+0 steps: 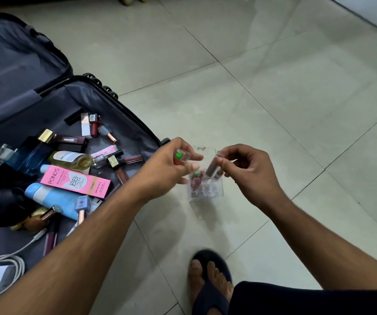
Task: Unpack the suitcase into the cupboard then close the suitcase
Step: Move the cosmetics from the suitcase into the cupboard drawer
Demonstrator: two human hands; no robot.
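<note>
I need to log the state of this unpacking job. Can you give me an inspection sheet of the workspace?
Surface: pale tiled floor, glossy.
Job's things: suitcase lies open, cosmetics inside, among them a pink carton and a blue tube; clear organiser box stands on the floor beside it.
Clutter: nothing seen outside the suitcase.
Grippers: left hand holds a small green-capped item; right hand pinches a lip gloss tube over the box.
Cables: white cable coiled in the suitcase.
Surroundings: sandalled foot near the box; cupboard not in view.
</note>
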